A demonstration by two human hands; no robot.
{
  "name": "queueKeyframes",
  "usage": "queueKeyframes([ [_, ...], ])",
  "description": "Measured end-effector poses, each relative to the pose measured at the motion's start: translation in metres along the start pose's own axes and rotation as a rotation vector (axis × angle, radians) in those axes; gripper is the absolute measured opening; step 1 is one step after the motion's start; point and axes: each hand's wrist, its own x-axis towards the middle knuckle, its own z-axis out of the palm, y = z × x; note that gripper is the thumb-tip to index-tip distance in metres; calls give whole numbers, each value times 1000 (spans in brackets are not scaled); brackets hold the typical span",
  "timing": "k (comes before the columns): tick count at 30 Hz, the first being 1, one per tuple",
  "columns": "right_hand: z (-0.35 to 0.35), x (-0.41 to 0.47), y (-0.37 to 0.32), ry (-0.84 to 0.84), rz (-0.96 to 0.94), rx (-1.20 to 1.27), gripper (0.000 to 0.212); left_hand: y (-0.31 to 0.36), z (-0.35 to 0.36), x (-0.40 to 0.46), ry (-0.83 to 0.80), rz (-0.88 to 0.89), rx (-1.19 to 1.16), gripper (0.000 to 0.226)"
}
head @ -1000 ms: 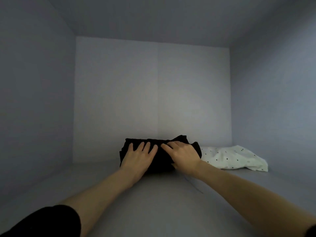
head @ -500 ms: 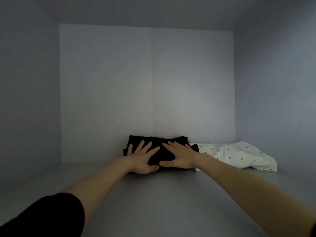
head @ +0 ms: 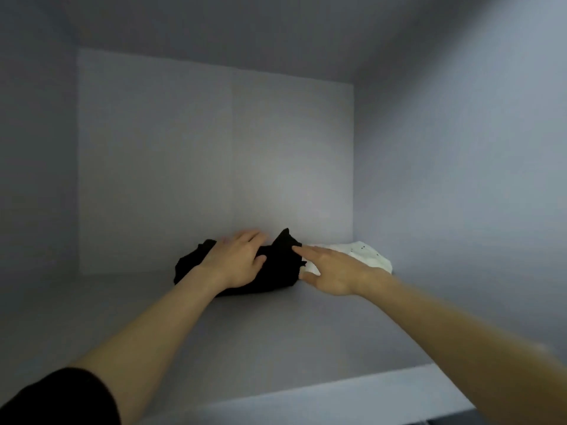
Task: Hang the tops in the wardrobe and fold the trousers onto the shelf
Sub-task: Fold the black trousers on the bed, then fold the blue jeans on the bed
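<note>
My left hand [head: 236,262] lies flat, fingers relaxed, on the soft, crumpled black trousers [head: 276,268] at the back of the smooth grey shelf [head: 245,348], my right hand [head: 334,271] spread open beside them, over dotted white cloth [head: 366,256].

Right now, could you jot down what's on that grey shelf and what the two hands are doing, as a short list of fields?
place: grey wardrobe shelf, far back near the rear wall
dark item: folded black cloth bundle, one corner sticking up
light item: white cloth with small dark dots, to the right of the black bundle, touching it
left hand: laid over the black bundle, fingers blurred
right hand: fingers straight, at the black bundle's right end, over the white cloth's edge
sleeve: black, on the left arm
</note>
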Motion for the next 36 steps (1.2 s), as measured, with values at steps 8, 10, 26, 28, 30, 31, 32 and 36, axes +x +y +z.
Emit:
queueKeyframes([
  [8, -9, -112, -34, 51, 127, 80, 57, 49, -11, -71, -148, 3, -240, 56],
  [10, -12, -140, -44, 52, 158, 79, 56, 71, -20, -86, -62, 63, -322, 55],
  [26, 14, -629, -101, 116, 955, -10, 49, 416, -21, -358, -167, 695, -950, 38],
  [28, 30, -680, -117, 88, 1053, 57, 48, 446, -10, -398, -281, 728, -960, 37],
  [30, 35, -744, -136, 32, 1148, 69, 49, 486, -7, -447, -398, 783, -983, 37],
  [31, 35, -774, -144, 17, 1190, 53, 49, 504, -8, -468, -445, 813, -1008, 37],
  [32, 33, -801, -155, 7, 1236, 26, 49, 521, -11, -488, -502, 843, -1026, 36],
  [36, 21, -893, -212, 40, 1458, 2, 48, 587, -33, -557, -590, 1047, -1070, 35],
])
